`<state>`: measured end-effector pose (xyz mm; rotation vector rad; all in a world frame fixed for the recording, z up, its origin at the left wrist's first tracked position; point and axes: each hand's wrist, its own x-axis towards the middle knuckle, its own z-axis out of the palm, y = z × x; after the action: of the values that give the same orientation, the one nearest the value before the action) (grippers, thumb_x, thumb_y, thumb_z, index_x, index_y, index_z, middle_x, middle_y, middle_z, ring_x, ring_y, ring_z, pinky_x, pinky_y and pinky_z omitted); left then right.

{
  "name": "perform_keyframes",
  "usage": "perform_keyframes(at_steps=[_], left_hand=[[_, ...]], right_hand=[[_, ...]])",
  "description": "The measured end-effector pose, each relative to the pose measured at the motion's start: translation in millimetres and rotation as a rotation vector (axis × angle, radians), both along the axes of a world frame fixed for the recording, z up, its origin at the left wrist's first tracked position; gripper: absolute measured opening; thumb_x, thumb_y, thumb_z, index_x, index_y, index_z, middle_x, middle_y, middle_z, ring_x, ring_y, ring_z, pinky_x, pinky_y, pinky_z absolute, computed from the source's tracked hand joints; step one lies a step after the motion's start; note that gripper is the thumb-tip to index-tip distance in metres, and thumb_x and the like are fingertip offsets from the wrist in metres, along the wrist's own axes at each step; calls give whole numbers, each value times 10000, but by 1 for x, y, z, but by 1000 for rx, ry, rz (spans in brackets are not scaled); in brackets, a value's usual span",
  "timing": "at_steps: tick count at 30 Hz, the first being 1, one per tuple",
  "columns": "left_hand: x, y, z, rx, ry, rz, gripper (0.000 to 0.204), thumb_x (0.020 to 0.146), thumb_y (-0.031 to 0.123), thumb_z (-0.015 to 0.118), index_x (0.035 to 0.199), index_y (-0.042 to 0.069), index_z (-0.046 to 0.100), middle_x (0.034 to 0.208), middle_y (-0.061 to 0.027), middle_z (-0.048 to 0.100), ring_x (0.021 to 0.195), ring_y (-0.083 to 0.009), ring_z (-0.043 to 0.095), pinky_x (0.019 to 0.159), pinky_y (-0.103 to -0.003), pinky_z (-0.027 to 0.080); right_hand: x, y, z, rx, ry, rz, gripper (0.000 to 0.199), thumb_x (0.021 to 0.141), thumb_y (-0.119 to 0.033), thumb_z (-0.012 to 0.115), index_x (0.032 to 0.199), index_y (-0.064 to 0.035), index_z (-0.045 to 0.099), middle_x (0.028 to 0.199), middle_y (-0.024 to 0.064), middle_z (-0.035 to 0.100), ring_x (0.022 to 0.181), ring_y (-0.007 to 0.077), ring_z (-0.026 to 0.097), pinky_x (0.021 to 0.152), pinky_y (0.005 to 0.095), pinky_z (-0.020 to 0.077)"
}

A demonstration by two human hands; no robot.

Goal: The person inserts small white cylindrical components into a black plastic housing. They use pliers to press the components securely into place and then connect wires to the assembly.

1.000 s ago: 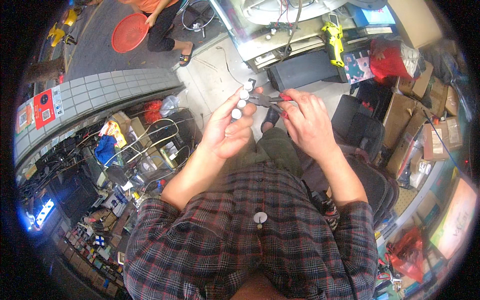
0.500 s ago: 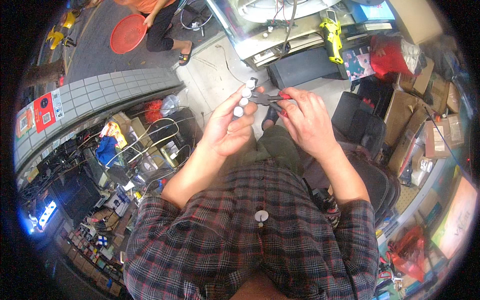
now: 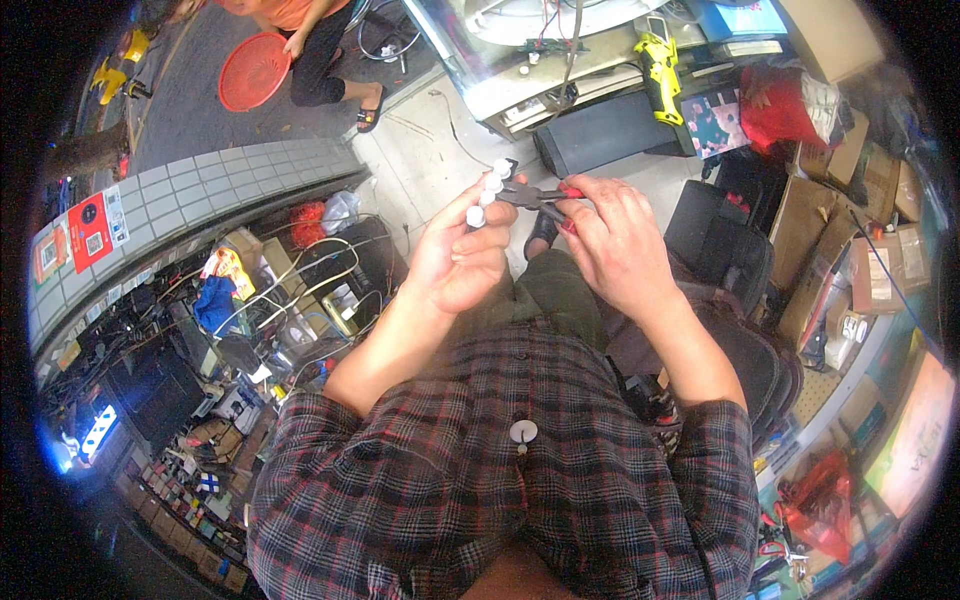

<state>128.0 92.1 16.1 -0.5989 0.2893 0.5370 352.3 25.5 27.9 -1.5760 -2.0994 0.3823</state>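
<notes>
My left hand is closed around a narrow strip with white round caps, held upright at a slant in front of my body. Several caps stand out above the fingers, and the dark end of the strip shows past the farthest one. Red-handled pliers sit in my right hand, its fingers wrapped round the grips. Their dark jaws point left and meet the strip beside the middle caps. Whether they pinch a cap or only touch it, I cannot tell.
Beyond my hands are a black box-shaped unit and a workbench holding a yellow-green tool. Cluttered cables and parts lie left, by a tiled ledge. Cardboard boxes and black chairs stand right. Far left, another person holds a red basket.
The white caps on the strip have shifted slightly, the nearest one moving a little away from me. Both hands keep their grip, and the pliers stay at the strip.
</notes>
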Motion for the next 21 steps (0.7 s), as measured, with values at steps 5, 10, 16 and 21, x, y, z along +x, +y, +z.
perform_keyframes(at_steps=[5,10,16,21], left_hand=[[1,3,-1,-7,-43,-19,424,1121,284,390,1428,-7,429,890,-85,563,491,-79,462,396,-185,392],[4,3,-7,79,48,1,437,1126,253,339,1435,-48,400,859,-94,557,478,-102,470,374,-216,392],[9,1,-5,51,55,11,416,1125,274,360,1395,-26,460,835,-74,572,442,-96,452,358,-206,363],[10,4,-6,62,67,-25,414,1126,298,370,1390,1,485,848,-57,584,436,-87,445,355,-198,353]], right_hand=[[0,1,10,-43,5,-16,295,828,-154,738,1079,-39,633,1226,142,610,1106,333,605,978,464,492],[3,1,12,-100,-17,-13,290,845,-167,730,1091,-45,636,1233,145,612,1102,325,608,973,458,493],[5,1,4,-73,-13,-7,284,868,-188,716,1101,-45,638,1259,145,604,1157,325,593,1044,500,456],[7,0,3,-61,-23,-28,297,874,-194,714,1116,-40,639,1266,146,600,1193,329,579,1083,538,427]])
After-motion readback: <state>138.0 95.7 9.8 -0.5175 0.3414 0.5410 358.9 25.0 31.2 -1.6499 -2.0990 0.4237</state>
